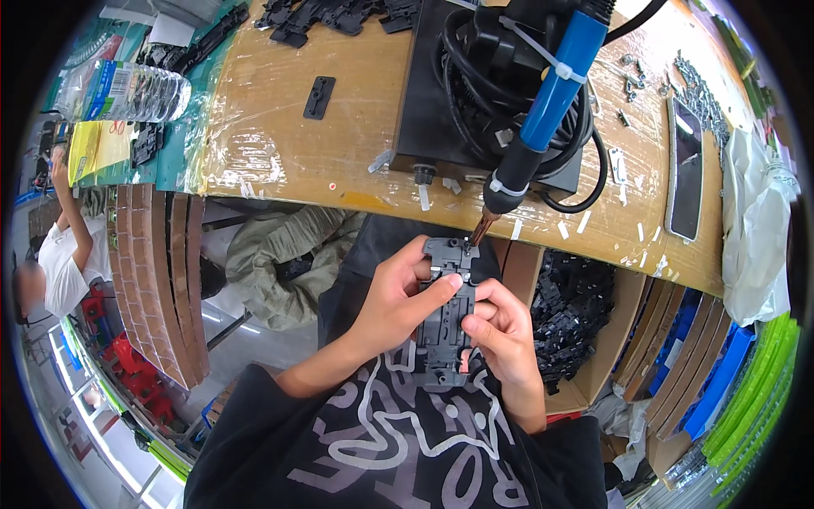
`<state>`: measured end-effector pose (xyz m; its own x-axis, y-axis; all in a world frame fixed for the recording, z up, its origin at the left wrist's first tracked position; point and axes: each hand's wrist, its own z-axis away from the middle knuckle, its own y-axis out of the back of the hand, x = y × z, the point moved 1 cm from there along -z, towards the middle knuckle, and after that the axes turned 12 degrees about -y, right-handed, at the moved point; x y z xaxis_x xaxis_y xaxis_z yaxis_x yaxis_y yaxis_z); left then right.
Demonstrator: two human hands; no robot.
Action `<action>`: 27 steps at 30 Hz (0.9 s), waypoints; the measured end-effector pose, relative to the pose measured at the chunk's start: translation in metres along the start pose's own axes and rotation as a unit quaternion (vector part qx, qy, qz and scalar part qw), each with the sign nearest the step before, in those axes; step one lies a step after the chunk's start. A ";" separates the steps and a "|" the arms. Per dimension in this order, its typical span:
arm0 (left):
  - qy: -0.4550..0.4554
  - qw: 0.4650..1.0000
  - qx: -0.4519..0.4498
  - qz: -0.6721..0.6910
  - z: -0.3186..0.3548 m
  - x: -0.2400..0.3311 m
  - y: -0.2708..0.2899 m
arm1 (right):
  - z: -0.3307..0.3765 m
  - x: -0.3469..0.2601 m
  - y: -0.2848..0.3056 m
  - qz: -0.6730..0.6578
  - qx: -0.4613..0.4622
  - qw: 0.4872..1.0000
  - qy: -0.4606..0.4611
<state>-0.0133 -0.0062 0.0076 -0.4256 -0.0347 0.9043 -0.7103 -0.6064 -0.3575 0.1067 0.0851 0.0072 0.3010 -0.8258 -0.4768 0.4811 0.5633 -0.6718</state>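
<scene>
Both hands hold a long black plastic part with molded slots and ridges, in front of my body below the table edge. My left hand grips its upper left side, thumb pressed across the top face. My right hand holds the right edge, fingers curled and thumb on the side. A blue and black corded tool slants down over the table edge. Its copper-coloured tip meets the upper right end of the part; whether it touches cannot be told. White zip ties circle the tool.
Under the tool sits a black box with coiled cables. A flat black plate, a phone and loose screws lie on the table. Black parts fill a carton below right. A bottle lies far left; another person is beyond.
</scene>
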 end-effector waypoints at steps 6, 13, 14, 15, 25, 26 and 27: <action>0.006 1.000 -0.003 -0.001 0.000 0.001 -0.001 | 0.001 -0.003 0.000 -0.001 0.002 1.000 -0.002; 0.018 1.000 0.003 0.008 -0.001 0.001 -0.001 | -0.001 -0.003 -0.001 -0.005 0.005 1.000 0.002; 0.018 1.000 0.003 0.008 -0.001 0.001 -0.001 | -0.001 -0.003 -0.001 -0.005 0.006 1.000 0.002; 0.018 1.000 0.002 0.008 -0.002 0.001 -0.001 | -0.001 -0.003 -0.001 -0.004 0.008 1.000 0.003; 0.021 0.999 -0.001 0.033 -0.003 -0.001 0.002 | -0.003 -0.002 -0.004 -0.029 0.000 1.000 0.005; 0.025 0.999 0.001 0.038 -0.003 -0.002 0.002 | -0.003 -0.002 -0.004 -0.038 -0.001 0.999 0.004; 0.030 0.999 0.003 0.043 -0.003 -0.002 0.002 | -0.003 -0.001 -0.005 -0.047 -0.002 0.999 0.003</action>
<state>-0.0154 -0.0053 0.0045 -0.5179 -0.0397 0.8546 -0.6667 -0.6073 -0.4322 0.1016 0.0834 0.0097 0.2494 -0.8751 -0.4148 0.5046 0.4830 -0.7156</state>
